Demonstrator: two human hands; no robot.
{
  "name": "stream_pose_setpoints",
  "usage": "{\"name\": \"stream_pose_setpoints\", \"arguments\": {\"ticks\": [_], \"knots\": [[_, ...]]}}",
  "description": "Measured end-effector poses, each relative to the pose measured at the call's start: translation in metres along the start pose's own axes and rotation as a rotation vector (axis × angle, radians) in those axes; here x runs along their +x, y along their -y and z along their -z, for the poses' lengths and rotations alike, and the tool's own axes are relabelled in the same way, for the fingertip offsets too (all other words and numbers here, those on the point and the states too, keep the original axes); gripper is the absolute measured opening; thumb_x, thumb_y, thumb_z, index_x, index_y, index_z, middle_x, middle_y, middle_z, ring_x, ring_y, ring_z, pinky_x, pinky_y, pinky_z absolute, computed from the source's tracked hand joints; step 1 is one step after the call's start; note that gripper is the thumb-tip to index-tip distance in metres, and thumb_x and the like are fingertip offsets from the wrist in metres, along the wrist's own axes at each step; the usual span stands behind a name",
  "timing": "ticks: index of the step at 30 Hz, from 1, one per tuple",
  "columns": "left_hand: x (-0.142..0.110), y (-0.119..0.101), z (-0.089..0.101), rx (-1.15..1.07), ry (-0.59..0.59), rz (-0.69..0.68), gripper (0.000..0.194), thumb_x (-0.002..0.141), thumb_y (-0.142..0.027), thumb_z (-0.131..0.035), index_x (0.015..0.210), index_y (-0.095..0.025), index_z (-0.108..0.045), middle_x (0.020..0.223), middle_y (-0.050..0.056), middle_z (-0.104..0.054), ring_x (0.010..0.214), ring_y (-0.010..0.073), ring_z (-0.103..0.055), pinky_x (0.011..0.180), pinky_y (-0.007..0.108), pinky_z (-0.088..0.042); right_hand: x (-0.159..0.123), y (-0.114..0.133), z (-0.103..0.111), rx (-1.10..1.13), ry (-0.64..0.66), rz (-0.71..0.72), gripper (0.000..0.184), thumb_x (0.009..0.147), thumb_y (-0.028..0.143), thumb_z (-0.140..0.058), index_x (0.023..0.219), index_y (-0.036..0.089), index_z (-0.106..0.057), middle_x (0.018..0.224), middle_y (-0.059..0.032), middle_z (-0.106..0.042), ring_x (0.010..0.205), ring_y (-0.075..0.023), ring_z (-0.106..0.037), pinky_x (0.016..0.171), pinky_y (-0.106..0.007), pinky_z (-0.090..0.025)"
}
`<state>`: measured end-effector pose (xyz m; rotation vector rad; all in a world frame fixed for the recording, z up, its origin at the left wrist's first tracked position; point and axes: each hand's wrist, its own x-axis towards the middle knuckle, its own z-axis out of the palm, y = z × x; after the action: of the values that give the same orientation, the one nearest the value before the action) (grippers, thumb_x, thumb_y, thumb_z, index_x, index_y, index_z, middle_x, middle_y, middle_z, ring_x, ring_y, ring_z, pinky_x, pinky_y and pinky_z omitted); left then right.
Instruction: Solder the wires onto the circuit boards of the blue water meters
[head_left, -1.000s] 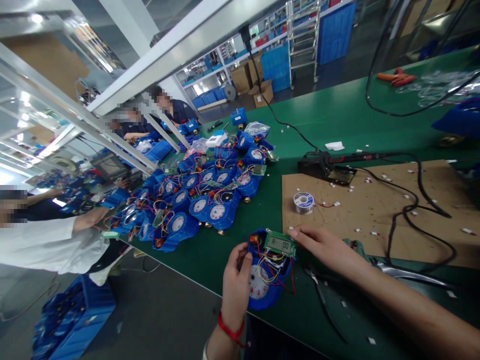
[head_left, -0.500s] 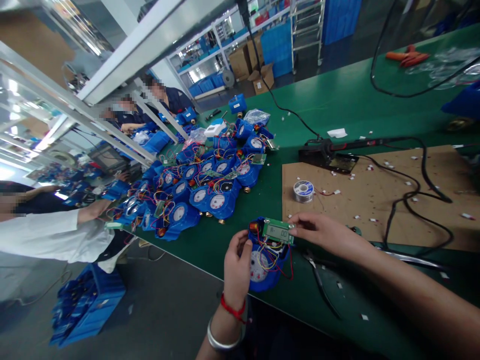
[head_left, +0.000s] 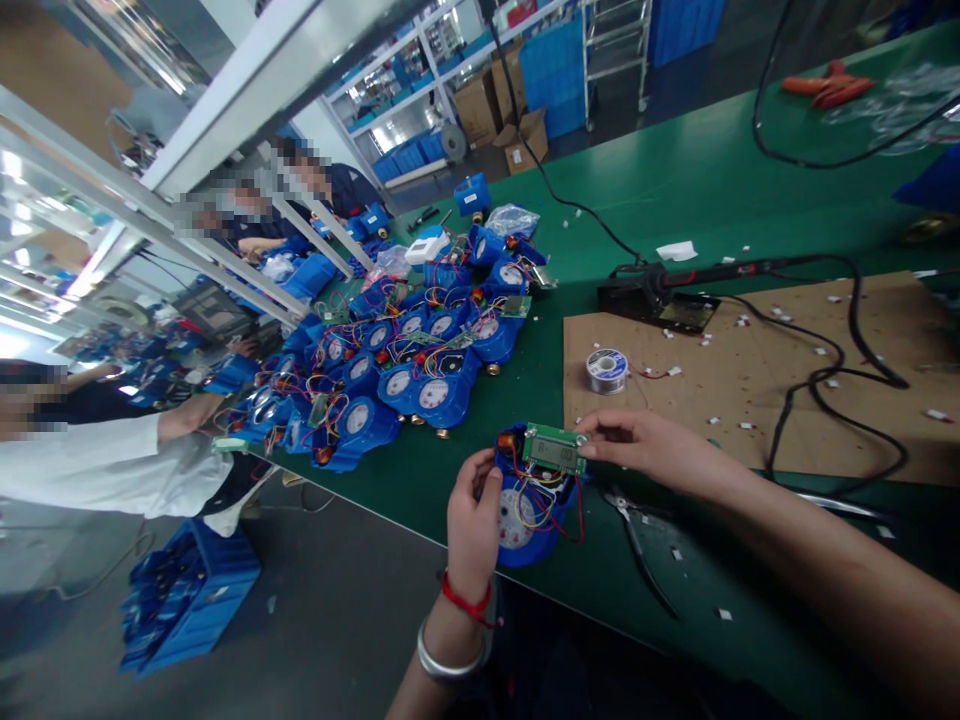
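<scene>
A blue water meter [head_left: 529,540] with a white dial and loose coloured wires sits at the front edge of the green table. My left hand [head_left: 474,515] grips its left side, fingers curled round the housing. Above the wires, a green circuit board with an LCD display [head_left: 555,450] is tilted up, its screen lit with characters. My right hand [head_left: 619,440] pinches the board's right end between thumb and fingers. Just right of the meter, a pair of pliers [head_left: 636,545] lies on the table.
Many wired blue meters [head_left: 435,395] crowd the table at left. A solder spool [head_left: 607,371] stands on a brown cardboard sheet [head_left: 735,400], beside a soldering iron stand [head_left: 637,295] and black cables. A co-worker's white sleeve [head_left: 97,465] reaches in from the left, above a blue crate [head_left: 214,590].
The whole view has shifted slightly. Both hands keep their hold on the meter and the circuit board, with little other visible movement.
</scene>
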<state>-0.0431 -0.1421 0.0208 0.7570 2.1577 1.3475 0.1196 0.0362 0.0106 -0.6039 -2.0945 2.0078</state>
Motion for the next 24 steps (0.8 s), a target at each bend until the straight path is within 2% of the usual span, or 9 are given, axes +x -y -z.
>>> {"name": "stream_pose_setpoints", "arguments": {"ticks": [6,12,24], "knots": [[0.0009,0.0011,0.0003,0.026,-0.017,-0.010,0.029,0.085,-0.032,-0.053,0.108,-0.016,-0.059,0.105,0.008,-0.064,0.097,0.0198,-0.060,0.090,0.033,-0.045,0.0035,-0.0031,0.0038,-0.091,0.044,-0.018,0.036,0.083,0.048,-0.058,0.105,0.021,-0.065,0.088,-0.0022,-0.064,0.083,-0.0191,-0.058,0.076,-0.031,-0.043],[-0.0006,0.0001,0.0006,0.027,-0.001,-0.018,0.029,0.086,-0.032,-0.052,0.109,-0.016,-0.058,0.104,0.008,-0.064,0.097,0.0197,-0.060,0.090,0.033,-0.045,0.0035,-0.0048,0.0041,-0.153,0.031,-0.033,0.035,0.085,0.046,-0.056,0.108,0.021,-0.065,0.093,-0.0028,-0.066,0.084,-0.0203,-0.060,0.077,-0.032,-0.044],[-0.0017,-0.0015,-0.0003,0.037,-0.006,-0.024,0.028,0.086,-0.031,-0.052,0.109,-0.016,-0.058,0.106,0.007,-0.064,0.098,0.0194,-0.059,0.090,0.033,-0.044,0.0033,-0.0015,0.0041,-0.177,0.037,-0.045,0.035,0.085,0.043,-0.055,0.111,0.021,-0.065,0.090,-0.0026,-0.067,0.084,-0.0208,-0.060,0.076,-0.032,-0.044]]}}
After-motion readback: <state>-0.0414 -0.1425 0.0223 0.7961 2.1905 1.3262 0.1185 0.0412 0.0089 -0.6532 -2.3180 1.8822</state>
